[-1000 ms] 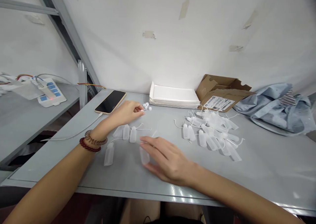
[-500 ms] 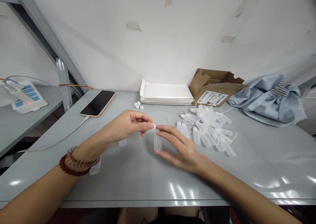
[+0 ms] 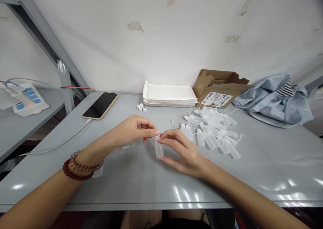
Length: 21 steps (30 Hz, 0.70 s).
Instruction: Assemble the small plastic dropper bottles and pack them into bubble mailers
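Observation:
A small translucent plastic bottle point(image 3: 158, 150) stands slightly tilted in front of me. Fingers of my right hand point(image 3: 184, 151) grip it near the neck, with the thumb low at its base. At the bottle's mouth, my left hand point(image 3: 137, 129) pinches a small white cap point(image 3: 156, 137), mostly covered by the fingertips. To the right lies a pile of similar translucent bottles point(image 3: 212, 129), several with thin white strips on them. Two more pieces of translucent plastic, one by the left wrist point(image 3: 98, 172) and one under the left hand point(image 3: 125, 147), are partly hidden.
Several loose white caps point(image 3: 141, 107) sit before a stack of white trays point(image 3: 169, 93). An open cardboard box point(image 3: 219, 89) and a blue cloth point(image 3: 272, 102) are at the back right. A phone point(image 3: 100, 105) with a charging cable point(image 3: 64, 139) lies on the left.
The bottle has gone from upright to slightly tilted, its top leaning left. My left hand has come down a little, bringing the cap onto the bottle's mouth.

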Motion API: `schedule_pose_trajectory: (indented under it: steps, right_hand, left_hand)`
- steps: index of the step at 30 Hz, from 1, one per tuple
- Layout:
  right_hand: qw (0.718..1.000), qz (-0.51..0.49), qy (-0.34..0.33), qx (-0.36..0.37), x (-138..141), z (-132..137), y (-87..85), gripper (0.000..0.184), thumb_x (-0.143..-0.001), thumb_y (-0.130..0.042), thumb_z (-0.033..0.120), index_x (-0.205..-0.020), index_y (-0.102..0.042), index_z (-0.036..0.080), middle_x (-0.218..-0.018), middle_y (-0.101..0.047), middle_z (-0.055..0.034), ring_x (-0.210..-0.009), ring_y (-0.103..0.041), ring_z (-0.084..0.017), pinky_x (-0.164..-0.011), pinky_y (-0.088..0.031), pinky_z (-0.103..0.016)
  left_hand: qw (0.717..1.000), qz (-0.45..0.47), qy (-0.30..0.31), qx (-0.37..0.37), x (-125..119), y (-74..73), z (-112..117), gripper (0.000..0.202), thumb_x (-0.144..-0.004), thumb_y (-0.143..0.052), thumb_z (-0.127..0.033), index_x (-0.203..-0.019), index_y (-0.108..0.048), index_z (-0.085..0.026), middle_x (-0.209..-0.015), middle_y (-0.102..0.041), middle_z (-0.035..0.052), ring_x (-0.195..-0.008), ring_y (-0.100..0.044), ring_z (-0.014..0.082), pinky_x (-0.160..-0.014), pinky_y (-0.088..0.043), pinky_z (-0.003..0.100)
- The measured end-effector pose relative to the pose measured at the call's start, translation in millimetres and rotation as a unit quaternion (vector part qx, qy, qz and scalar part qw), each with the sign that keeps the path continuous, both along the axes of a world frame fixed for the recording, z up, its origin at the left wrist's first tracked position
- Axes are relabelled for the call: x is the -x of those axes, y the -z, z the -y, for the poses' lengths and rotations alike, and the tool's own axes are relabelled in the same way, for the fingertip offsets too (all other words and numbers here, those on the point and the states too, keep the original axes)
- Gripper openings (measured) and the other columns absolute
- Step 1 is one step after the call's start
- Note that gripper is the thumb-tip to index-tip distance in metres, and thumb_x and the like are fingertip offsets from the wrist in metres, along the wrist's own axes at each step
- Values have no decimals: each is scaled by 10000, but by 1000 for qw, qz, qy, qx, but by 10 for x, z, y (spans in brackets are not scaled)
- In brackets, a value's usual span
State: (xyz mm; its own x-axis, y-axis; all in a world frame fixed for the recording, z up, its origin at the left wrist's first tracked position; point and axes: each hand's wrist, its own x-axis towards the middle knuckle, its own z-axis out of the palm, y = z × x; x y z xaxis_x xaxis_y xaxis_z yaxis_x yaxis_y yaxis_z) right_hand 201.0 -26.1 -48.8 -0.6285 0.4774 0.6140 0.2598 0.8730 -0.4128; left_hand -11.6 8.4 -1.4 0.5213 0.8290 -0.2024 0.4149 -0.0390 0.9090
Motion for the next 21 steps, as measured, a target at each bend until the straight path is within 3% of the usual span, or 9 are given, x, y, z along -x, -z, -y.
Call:
schedule_pose_trajectory:
  steps: [5,14,17,21]
  right_hand:
    - [998,-18,-20,56,9,9,-2,350,-835,-604,200,-1169,-504,178,-1090,-512,-109,-1028,-552,-184,-862,-513,-344]
    - [978,-85,-12,192,43,56,-103,369,-729,-735,321,-1053,-589,221,-1020,-577,-63,-936,-593,-171,-835,-515,-345]
    - [979,-83,-15,187,50,70,-107,364,-730,-737,306,-1052,-593,218,-1018,-584,-64,-943,-597,-173,-840,-511,-344]
    - [985,-78,-15,153,60,74,-115,318,-764,-709,281,-1045,-586,197,-1025,-589,-78,-959,-599,-173,-855,-508,-341]
  left_hand:
    - [999,-30,36,-3,40,-16,-22,228,-795,-608,-418,-779,-704,-212,-667,-609,-17,-640,-518,128,-598,-405,235]
    - [995,21,92,37,153,-24,-104,134,-753,-669,-314,-864,-709,-251,-860,-675,-5,-818,-597,158,-755,-467,260]
    - [993,18,110,42,169,-25,-113,137,-745,-670,-298,-869,-710,-254,-893,-678,-1,-854,-604,166,-771,-469,261]
    - [991,19,110,72,174,-32,-113,160,-759,-658,-315,-897,-707,-251,-825,-680,-4,-768,-619,147,-729,-482,246]
